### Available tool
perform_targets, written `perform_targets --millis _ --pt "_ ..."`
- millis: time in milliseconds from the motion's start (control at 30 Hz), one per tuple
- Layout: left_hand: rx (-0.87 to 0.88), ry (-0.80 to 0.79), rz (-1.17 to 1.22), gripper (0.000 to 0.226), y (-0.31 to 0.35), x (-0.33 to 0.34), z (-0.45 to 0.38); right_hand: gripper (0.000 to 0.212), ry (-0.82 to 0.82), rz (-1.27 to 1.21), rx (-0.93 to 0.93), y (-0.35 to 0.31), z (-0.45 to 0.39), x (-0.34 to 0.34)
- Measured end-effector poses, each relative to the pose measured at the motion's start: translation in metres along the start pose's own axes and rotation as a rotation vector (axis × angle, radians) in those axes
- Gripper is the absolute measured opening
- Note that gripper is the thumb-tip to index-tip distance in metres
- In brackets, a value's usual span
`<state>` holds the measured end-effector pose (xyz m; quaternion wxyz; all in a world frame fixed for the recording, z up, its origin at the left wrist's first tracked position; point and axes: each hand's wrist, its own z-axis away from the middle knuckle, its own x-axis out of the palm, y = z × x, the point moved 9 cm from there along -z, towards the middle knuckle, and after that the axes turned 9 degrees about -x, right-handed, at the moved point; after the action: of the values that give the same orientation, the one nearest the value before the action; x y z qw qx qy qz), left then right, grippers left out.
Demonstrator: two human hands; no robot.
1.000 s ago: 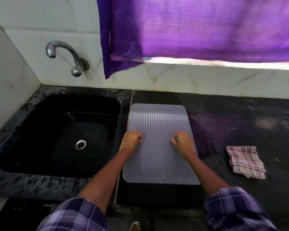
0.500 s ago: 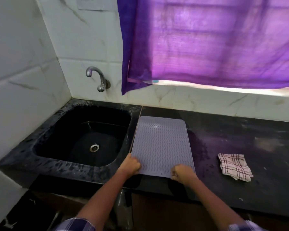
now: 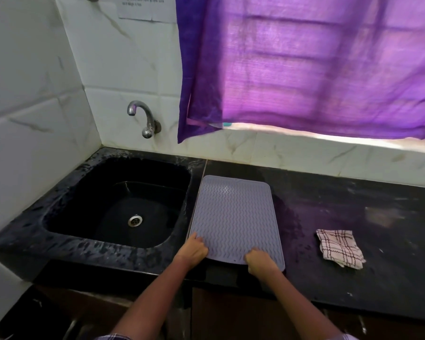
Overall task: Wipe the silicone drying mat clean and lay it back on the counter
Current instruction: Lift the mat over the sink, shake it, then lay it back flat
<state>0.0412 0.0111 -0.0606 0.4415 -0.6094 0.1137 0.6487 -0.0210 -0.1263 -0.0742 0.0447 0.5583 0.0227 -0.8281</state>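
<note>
Lying flat on the black desk, the grey mat sits just right of the sink, its long axis running from the front edge toward the tiled wall. The left hand rests on the near left corner with fingers curled on top of the mat; the right hand grips the near edge by the right corner. A checked cloth lies well apart to the right. 1 tap juts from the wall.

Matt, wavy-ridged silicone mat on glossy, wet black stone counter; shiny metal tap, woven checked cloth
</note>
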Motion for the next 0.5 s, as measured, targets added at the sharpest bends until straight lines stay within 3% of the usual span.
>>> perform_targets --millis 500 --pt "-0.015 0.035 0.051 0.028 -0.002 -0.001 0.007 0.026 0.016 0.154 -0.008 -0.015 0.009 -0.002"
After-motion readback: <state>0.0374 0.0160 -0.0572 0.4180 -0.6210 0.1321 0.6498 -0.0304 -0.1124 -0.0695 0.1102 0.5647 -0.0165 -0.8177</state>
